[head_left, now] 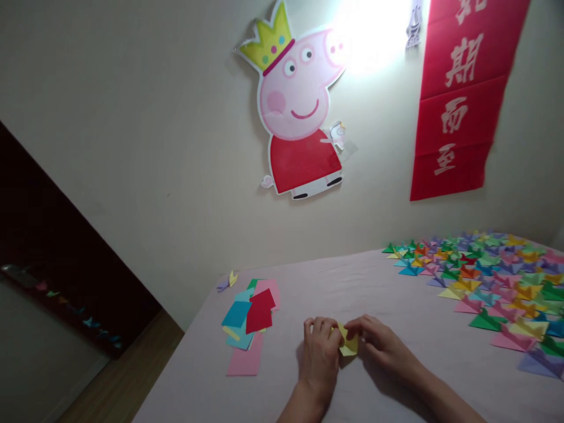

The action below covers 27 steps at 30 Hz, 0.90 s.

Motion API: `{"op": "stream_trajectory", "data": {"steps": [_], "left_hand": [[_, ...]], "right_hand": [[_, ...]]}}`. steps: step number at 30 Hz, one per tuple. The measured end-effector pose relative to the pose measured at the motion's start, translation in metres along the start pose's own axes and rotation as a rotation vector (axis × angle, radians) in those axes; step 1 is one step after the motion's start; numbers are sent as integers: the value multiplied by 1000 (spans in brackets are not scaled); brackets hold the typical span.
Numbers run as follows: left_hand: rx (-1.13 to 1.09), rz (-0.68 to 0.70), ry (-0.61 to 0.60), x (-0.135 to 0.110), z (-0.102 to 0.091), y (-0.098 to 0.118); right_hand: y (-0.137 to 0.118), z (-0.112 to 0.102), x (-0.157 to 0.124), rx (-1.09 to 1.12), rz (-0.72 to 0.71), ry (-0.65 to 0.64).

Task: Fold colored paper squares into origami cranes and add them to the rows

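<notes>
Near the front middle of the table, a small piece of yellow paper [350, 345], partly folded, is between my two hands. My left hand [321, 349] has its fingers curled over the paper's left side and hides part of it. From the right, my right hand [374, 338] pinches the paper's upper edge between thumb and fingers. To the left lies a loose pile of coloured paper sheets, with a red sheet [259, 311], a blue sheet [237, 314] and a pink sheet [244, 361] among them.
Rows of folded paper cranes [489, 317] in many colours cover the right side of the table [326, 282]. Two small folded pieces, one yellow [233, 278] and one purple [223, 285], sit at the far left corner. A pig cutout [304, 111] and a red banner [458, 129] hang on the wall.
</notes>
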<state>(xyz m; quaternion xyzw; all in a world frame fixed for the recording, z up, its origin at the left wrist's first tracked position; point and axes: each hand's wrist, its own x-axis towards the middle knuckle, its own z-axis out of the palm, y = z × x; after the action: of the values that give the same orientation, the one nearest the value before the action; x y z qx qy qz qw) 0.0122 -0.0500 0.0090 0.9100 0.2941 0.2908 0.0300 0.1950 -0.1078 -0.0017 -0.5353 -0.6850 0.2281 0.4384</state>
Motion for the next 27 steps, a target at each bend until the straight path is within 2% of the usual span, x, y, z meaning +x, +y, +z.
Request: {"op": "stream_trajectory", "data": {"steps": [3,7,11,14,16,19,23,25,27], "left_hand": [[-2,-10,-40,-10,-9,0],[0,-56,-57,-21,-18,1],[-55,-117,-127,-34,-22,2],[-116,-136,-147,-41,-22,3],[-142,-153,-129,-42,-22,3],[-151,-215,-119,-37,-24,1],[-104,-299,-145,-31,-27,-1],[-25,-249,-101,-34,-24,0],[64,-115,-67,-41,-15,1]], "right_hand": [[1,4,0,-68,-68,-5],[-1,8,-3,-163,-190,-96],[-6,7,-12,-218,-203,-174],[-11,4,-15,-237,-140,-180],[-13,3,-12,-236,-35,-144],[-11,7,-2,-201,140,-81],[-3,18,16,-234,260,-55],[-2,22,24,-285,295,-58],[-3,24,30,-331,310,-69]]}}
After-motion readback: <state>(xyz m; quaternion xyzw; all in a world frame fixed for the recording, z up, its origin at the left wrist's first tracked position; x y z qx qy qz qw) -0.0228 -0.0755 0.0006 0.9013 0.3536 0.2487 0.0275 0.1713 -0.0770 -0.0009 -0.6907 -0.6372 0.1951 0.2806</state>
